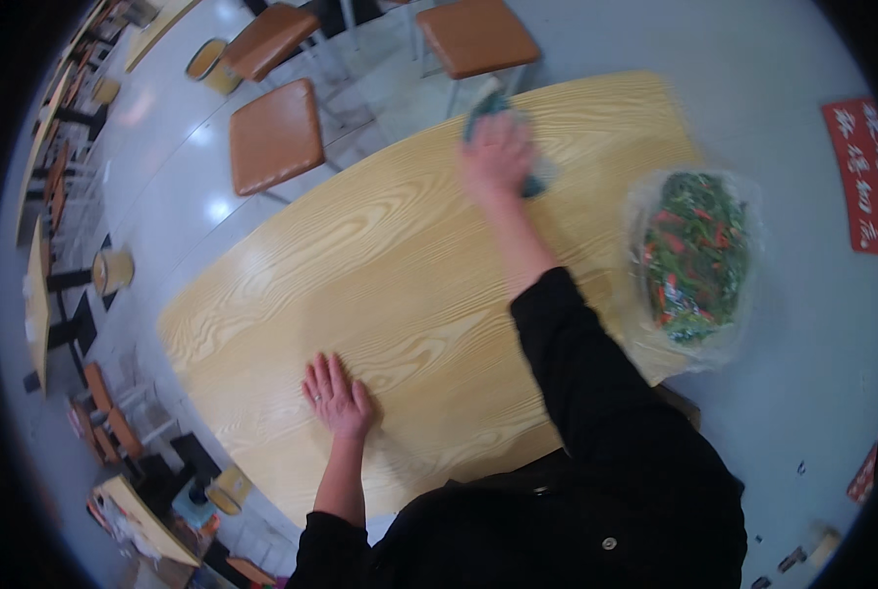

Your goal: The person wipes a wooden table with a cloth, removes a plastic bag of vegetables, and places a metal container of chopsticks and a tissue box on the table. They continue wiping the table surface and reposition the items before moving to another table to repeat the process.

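My right hand (499,155) reaches across a light wood-grain table (360,275) to its far edge and presses on a dark green cloth (488,100). The cloth sticks out past the fingers and beside the palm; the hand is slightly blurred. Closer to me, my left hand (336,400) rests flat on the tabletop with its fingers stretched out, a ring on one of them, and nothing in it. At the table's right end sits a clear plastic wrapping (740,339) around leafy green stuff with red pieces (696,257).
Brown-seated chairs (278,139) stand beyond the far edge, another chair (478,37) behind the cloth. A yellowish bin (213,65) is on the tiled floor (189,187). More tables and chairs line the left. On the right, a pale wall (793,118) carries a red sign (863,175).
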A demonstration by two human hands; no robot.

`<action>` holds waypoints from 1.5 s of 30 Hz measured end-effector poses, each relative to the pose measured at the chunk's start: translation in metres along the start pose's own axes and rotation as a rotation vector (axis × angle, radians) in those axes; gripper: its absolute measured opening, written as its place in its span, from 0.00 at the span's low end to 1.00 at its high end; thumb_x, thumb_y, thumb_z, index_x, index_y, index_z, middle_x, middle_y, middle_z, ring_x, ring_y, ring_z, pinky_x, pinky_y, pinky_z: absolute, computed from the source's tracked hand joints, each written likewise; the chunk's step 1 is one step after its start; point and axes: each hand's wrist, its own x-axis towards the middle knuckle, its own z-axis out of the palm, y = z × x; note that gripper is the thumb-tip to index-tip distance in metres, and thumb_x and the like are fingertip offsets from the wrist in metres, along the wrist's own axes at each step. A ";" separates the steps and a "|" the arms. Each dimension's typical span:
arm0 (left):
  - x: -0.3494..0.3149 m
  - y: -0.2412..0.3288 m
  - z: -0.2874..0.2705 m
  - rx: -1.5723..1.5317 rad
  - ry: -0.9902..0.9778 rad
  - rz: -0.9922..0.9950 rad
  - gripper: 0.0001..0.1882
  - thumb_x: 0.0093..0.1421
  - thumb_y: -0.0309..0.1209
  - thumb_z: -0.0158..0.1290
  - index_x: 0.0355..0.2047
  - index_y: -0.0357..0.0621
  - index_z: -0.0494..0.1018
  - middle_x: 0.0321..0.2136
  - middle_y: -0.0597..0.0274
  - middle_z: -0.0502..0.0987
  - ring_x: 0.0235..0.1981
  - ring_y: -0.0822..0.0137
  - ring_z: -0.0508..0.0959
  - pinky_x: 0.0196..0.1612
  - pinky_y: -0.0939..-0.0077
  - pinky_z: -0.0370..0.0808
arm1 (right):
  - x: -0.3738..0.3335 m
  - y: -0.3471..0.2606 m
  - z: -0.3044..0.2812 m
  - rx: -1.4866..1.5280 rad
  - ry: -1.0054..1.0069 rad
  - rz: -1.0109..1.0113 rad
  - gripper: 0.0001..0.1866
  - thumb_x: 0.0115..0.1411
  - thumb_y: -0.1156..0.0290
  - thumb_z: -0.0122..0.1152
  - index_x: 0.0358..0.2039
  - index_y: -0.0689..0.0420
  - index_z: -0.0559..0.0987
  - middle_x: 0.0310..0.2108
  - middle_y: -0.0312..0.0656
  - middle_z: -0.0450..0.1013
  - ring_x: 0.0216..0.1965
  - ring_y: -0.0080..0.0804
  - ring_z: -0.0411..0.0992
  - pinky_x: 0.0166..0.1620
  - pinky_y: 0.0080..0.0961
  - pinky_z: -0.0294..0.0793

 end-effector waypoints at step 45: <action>0.001 0.002 -0.004 0.090 0.004 0.039 0.32 0.63 0.46 0.37 0.66 0.49 0.54 0.67 0.56 0.52 0.68 0.51 0.49 0.66 0.51 0.43 | -0.261 0.147 -0.006 0.210 -0.031 -0.299 0.29 0.54 0.53 0.56 0.57 0.45 0.70 0.65 0.43 0.55 0.67 0.53 0.48 0.64 0.59 0.46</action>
